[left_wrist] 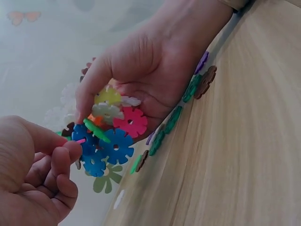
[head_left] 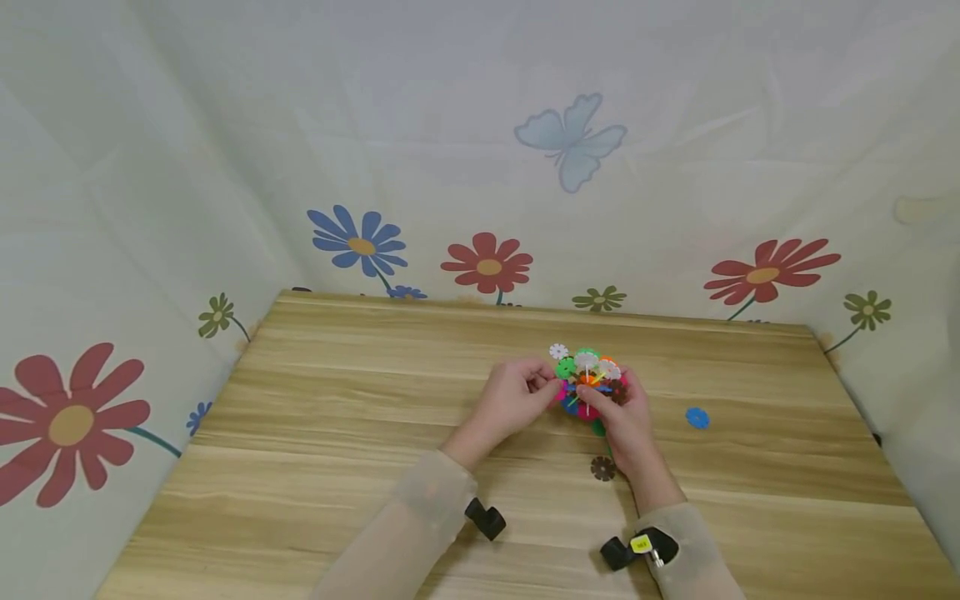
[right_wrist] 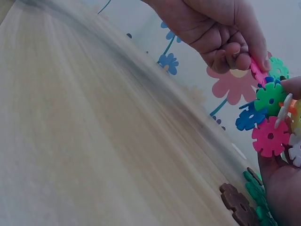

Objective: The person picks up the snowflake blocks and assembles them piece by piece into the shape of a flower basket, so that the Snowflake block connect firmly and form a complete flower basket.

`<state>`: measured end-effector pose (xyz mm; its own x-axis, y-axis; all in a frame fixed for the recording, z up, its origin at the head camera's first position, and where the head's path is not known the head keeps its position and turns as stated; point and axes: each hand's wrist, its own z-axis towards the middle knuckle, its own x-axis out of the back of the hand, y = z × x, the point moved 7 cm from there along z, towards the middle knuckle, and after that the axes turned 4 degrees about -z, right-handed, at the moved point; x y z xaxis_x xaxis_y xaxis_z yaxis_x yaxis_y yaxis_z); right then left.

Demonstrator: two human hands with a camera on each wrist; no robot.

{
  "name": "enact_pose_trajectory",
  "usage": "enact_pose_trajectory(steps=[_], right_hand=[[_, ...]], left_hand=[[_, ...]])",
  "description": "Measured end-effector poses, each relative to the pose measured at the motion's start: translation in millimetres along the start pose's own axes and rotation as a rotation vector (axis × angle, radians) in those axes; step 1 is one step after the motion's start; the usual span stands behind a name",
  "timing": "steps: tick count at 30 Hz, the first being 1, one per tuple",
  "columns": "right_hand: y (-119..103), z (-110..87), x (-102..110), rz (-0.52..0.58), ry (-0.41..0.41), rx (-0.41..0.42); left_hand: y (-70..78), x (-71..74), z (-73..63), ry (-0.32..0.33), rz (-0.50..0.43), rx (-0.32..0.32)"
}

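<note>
A colourful cluster of slotted plastic flower-shaped discs (head_left: pixel 587 360) is held up over the table by my right hand (head_left: pixel 630 425), thumb on the near side and palm behind it. My left hand (head_left: pixel 513 398) comes in from the left and pinches a pink disc (right_wrist: pixel 257 72) between thumb and index finger at the cluster's edge. Blue discs (left_wrist: pixel 116 147), a green disc (right_wrist: pixel 270 99) and another pink disc (right_wrist: pixel 271 136) show close to that pinch. Part of the cluster is hidden behind my right thumb.
On the wood-grain table (head_left: pixel 360 358) a blue disc (head_left: pixel 697 417) lies right of my right hand. A brown disc (head_left: pixel 602 468) is below the cluster, near green discs (left_wrist: pixel 174 119). Behind the table hangs a flower-printed cloth (head_left: pixel 435 158).
</note>
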<state>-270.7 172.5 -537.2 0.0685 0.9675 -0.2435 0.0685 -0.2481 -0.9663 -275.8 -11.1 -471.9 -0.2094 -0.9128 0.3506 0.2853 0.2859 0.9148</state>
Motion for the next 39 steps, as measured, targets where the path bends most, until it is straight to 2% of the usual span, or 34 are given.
enact_pose_trajectory(steps=[6, 11, 13, 16, 19, 24, 28, 33, 39], right_hand=[[-1, 1.1, 2, -0.009, -0.019, -0.022], [-5, 5.3, 16, 0.080, 0.027, -0.056], [-7, 7.0, 25, 0.136, 0.051, -0.076], [-11, 8.9, 40, 0.219, 0.081, -0.096], [-15, 10.6, 53, 0.311, 0.090, -0.099], [-20, 14.0, 64, 0.399, 0.047, -0.069], [-22, 15.1, 66, 0.404, 0.016, -0.051], [-21, 15.1, 64, 0.397, 0.009, -0.051], [-18, 14.4, 61, 0.383, 0.032, -0.094]], left_hand=[[-1.7, -3.0, 0.3, -0.001, -0.010, 0.005], [-5.7, -10.3, 2.0, -0.023, -0.057, 0.008], [-9.7, -15.6, 1.8, -0.042, -0.067, 0.032], [-15.7, -24.7, 0.3, -0.083, -0.026, 0.074], [-20.0, -37.9, -3.2, -0.169, 0.051, 0.090], [-18.3, -63.1, -11.7, -0.362, 0.179, 0.028], [-14.2, -78.7, -17.7, -0.458, 0.307, -0.057], [-10.3, -86.1, -21.4, -0.474, 0.417, -0.151], [-9.3, -87.3, -21.4, -0.469, 0.451, -0.191]])
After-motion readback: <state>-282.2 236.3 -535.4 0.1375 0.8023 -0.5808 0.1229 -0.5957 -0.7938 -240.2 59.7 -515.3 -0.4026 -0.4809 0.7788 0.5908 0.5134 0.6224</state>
